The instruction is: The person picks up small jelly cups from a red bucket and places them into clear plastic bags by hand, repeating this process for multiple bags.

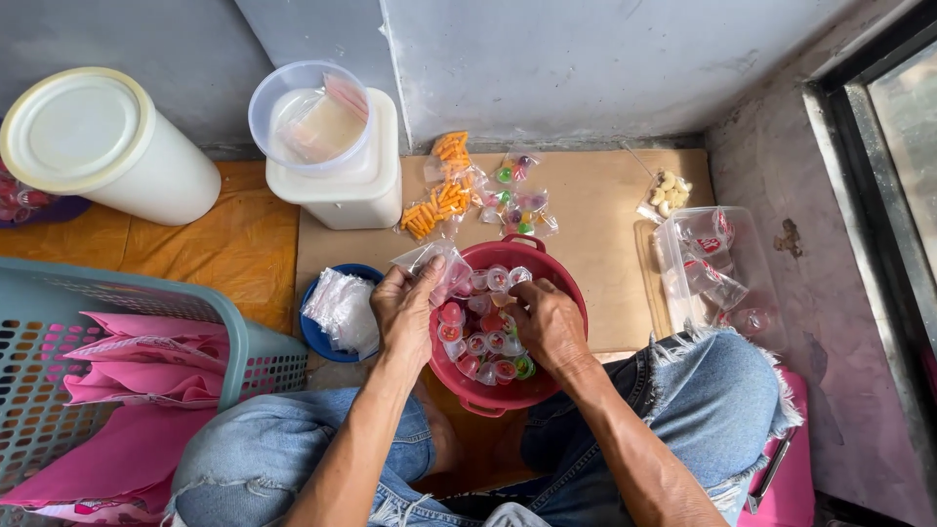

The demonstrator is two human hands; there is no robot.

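Head view, left fingers (415,283) pinching clear bag (434,265), right hand (549,327) among jelly cups (485,344)

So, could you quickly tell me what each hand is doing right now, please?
Left hand: closed on a small clear plastic bag.
Right hand: fingers in the red bowl among the jelly cups; grip cannot be told.

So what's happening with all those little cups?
A person sits on the floor over a red bowl full of small jelly cups. The left hand holds a clear bag open at the bowl's rim, and the right hand reaches into the cups. Filled bags lie on the board behind.
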